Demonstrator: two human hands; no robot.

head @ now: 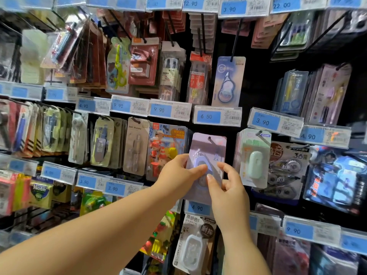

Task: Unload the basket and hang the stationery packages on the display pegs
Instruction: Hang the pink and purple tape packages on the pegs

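Note:
A lilac correction-tape package [210,147] hangs at a black display peg [213,141], whose tip shows through the hole near the card's top. My left hand [178,175] grips the package's left edge, thumb across the blister. My right hand [228,187] pinches its lower right part with thumb and fingers. The basket is out of view.
Pegs on all sides carry packages: a firefighter toy card [166,147] to the left, a mint correction-tape pack [254,157] to the right, a blue tape card [228,80] above. Price-label rails [217,117] jut out between rows. A white pack [195,245] hangs below.

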